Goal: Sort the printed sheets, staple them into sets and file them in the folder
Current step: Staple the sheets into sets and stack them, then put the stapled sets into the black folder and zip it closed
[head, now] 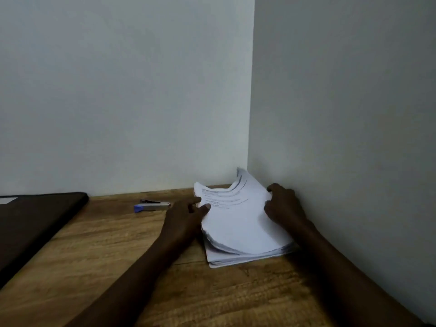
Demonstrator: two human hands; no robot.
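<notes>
A thick stack of white printed sheets [238,227] lies on the wooden table near the corner of the walls. Its upper sheets are bowed upward, and their far corner curls up. My left hand [186,215] grips the stack's left edge, thumb on top of the top sheet. My right hand [282,204] holds the right edge with curled fingers. A small stapler [153,206] with a blue end lies on the table to the left of the sheets. A dark folder [35,215] lies closed at the far left.
The wooden table [106,251] meets a white wall at the back and a grey wall on the right, close beside my right hand. The folder reaches the table's left side.
</notes>
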